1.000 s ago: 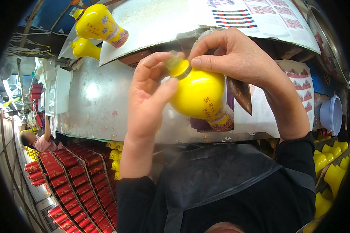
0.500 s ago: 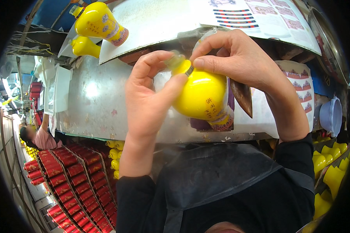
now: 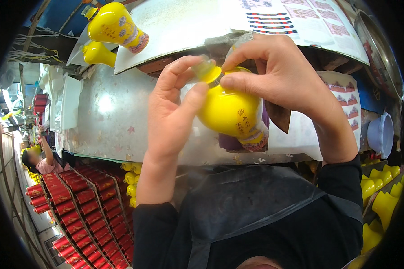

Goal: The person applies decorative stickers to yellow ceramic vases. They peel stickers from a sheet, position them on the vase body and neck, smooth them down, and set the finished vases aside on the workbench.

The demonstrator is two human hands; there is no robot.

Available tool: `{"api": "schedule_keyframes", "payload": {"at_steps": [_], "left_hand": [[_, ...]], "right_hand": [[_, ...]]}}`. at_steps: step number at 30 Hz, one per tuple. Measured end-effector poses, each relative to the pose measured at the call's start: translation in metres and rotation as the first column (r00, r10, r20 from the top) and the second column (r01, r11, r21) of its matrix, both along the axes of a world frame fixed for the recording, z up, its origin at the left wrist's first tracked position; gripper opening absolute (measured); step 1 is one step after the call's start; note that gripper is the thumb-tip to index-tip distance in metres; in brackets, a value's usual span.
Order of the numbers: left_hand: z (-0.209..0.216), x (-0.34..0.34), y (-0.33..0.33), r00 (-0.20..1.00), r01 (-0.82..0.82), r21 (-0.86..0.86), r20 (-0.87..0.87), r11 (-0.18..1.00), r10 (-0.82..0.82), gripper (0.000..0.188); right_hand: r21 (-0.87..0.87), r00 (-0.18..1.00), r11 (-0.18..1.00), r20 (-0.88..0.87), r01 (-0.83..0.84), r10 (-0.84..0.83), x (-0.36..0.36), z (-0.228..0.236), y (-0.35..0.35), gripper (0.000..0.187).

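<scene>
Right hand [image 3: 278, 67] thumb sits slightly lower at neck than earlier. Over metal table [image 3: 116, 121] I see held yellow bottle [image 3: 231, 110]: body print on, neck band [image 3: 218, 80] half hidden, fit unclear. Left hand [image 3: 175, 96] grips bottle top; right thumb, forefinger at neck, can't tell if pinching. Counts: one held, two bottles upper left [image 3: 112, 27], five dark strips [image 3: 268, 23].

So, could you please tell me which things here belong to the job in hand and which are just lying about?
In the job:
- yellow bottle, left hand and right hand at its neck
- dark strips on the white sheet, probably

Apparently just lying about:
- pale blue basin
- stacked red containers
</scene>
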State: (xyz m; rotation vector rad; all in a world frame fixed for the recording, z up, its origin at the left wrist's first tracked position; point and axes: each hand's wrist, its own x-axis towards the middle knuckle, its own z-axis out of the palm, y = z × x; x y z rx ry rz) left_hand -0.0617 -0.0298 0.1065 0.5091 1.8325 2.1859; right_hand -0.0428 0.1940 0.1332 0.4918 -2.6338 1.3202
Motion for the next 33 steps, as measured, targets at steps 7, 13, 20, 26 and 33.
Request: {"api": "schedule_keyframes", "payload": {"at_steps": [7, 13, 20, 26, 33], "left_hand": [[-0.003, -0.001, 0.002, 0.998, -0.011, -0.074, -0.068, 0.997, 0.005, 0.040], [-0.006, -0.003, 0.000, 0.998, 0.025, -0.033, -0.052, 0.999, -0.027, 0.040], [-0.010, -0.007, 0.000, 0.989, 0.053, -0.078, -0.136, 0.996, -0.064, 0.042], [-0.009, -0.005, -0.001, 0.988, 0.042, -0.115, -0.142, 0.992, -0.059, 0.041], [-0.009, -0.006, 0.000, 0.989, 0.060, -0.045, -0.134, 0.997, -0.065, 0.041]], "right_hand": [[0.295, 0.993, 0.954, -0.120, 0.056, -0.021, -0.004, 0.018, -0.008, 0.028], [0.256, 0.994, 0.966, -0.090, -0.029, 0.053, -0.011, 0.016, -0.001, 0.019], [0.228, 0.991, 0.974, -0.128, 0.003, 0.027, 0.000, 0.016, -0.002, 0.018], [0.318, 0.992, 0.947, -0.129, 0.047, -0.006, 0.001, 0.020, -0.006, 0.021], [-0.002, 0.998, 0.999, -0.054, 0.033, -0.033, -0.001, 0.003, 0.007, 0.018]]}}
